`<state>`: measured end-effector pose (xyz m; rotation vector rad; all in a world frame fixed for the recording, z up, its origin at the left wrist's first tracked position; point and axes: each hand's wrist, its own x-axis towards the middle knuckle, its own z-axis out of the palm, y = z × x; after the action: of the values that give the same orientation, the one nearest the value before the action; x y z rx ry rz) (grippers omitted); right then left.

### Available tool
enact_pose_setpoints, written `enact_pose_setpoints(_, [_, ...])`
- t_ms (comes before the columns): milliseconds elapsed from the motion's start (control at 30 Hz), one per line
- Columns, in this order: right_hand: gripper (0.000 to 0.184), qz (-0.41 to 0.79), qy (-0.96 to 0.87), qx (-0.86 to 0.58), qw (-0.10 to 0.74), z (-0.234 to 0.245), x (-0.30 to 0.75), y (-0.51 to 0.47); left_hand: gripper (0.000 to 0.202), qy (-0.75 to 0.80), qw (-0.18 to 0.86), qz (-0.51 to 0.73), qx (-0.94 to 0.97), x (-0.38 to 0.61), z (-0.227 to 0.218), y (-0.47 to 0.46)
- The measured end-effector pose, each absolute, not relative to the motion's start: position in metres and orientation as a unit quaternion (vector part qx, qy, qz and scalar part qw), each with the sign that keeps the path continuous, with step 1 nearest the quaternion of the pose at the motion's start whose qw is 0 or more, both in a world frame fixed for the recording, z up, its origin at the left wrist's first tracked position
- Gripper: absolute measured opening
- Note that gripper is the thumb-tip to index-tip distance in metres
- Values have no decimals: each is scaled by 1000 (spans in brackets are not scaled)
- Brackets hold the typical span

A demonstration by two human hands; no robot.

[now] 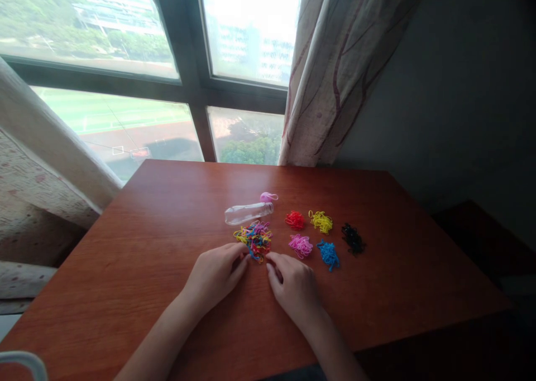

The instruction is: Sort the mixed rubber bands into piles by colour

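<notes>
A mixed heap of small coloured rubber bands (256,237) lies on the table before me. My left hand (218,272) is at the heap's lower left edge, its fingers curled and its thumb near the index finger. From the right, my right hand (293,283) reaches the heap's lower right edge with thumb and index finger close together. Whatever the fingertips hold is too small to make out. Sorted by colour, separate piles lie to the right: red bands (295,220), yellow bands (321,221), pink bands (300,246), blue bands (329,255) and black bands (353,239).
Behind the heap a clear plastic bottle (247,213) lies on its side, with a pink looped cap (267,197) just beyond its neck. The brown wooden table (138,264) ends at a window (247,130) flanked by curtains (322,80). A white curved object (25,360) shows at the lower left.
</notes>
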<state>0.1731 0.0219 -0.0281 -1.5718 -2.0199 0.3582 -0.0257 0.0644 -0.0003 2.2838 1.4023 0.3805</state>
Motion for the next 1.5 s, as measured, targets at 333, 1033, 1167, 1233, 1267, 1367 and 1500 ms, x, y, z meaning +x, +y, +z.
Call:
enact_pose_setpoints(333, [19,141,-749,-589,268,-25,163,32,20,505,214,136,825,-26,0,64])
enact_pose_setpoints(1033, [16,167,-678,-592,402,-25,174,17,20,502,220,116,828,-27,1,66])
enact_pose_setpoints(1167, [20,110,-653,-619,423,-16,212,12,20,503,218,106,829,-27,1,65])
enact_pose_setpoints(1233, [22,55,-629,-653,419,-14,243,12,20,503,218,102,830,-27,1,66])
enact_pose_setpoints(1267, [25,29,-614,-673,410,-13,261,14,21,503,220,102,830,-28,0,66])
enact_pose_setpoints(1367, [32,-13,-579,-728,366,-15,313,19,22,502,223,101,829,-28,0,66])
enact_pose_setpoints(1500, [39,-38,-541,-777,320,-25,357,23,20,506,218,97,829,-28,0,65])
